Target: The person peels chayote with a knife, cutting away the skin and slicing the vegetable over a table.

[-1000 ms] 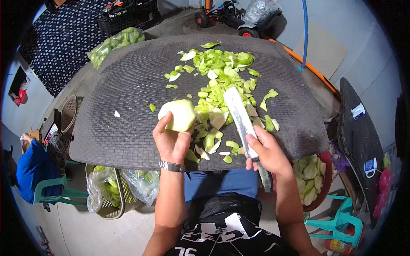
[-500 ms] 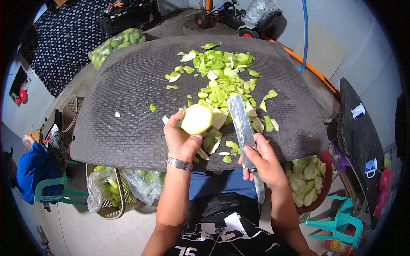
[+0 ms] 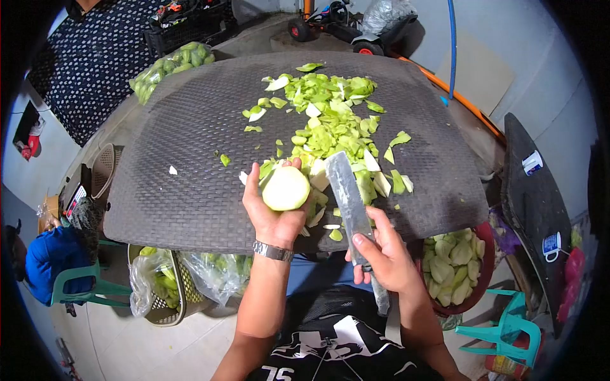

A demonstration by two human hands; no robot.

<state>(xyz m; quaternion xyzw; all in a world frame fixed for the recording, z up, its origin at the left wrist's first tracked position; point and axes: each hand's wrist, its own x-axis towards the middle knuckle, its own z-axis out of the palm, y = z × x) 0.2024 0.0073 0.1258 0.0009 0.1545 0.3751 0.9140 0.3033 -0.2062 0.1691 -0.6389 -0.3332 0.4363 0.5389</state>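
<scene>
- Woven table [image 3: 184, 152]: green peelings [image 3: 330, 120] strewn across it.
- Left hand [image 3: 270, 219] cups the pale vegetable [image 3: 286, 189] over the near side.
- Right hand [image 3: 384, 251] grips the knife [image 3: 345, 190] (apart from the vegetable).
- Likely best: shallow strokes, left hand clear of the knife's path.

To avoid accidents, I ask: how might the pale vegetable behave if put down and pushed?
The pale vegetable would probably roll, given its rounded outline. It may feel slippery, since its surface looks peeled. It looks undented in the left hand, so probably firm.
</scene>
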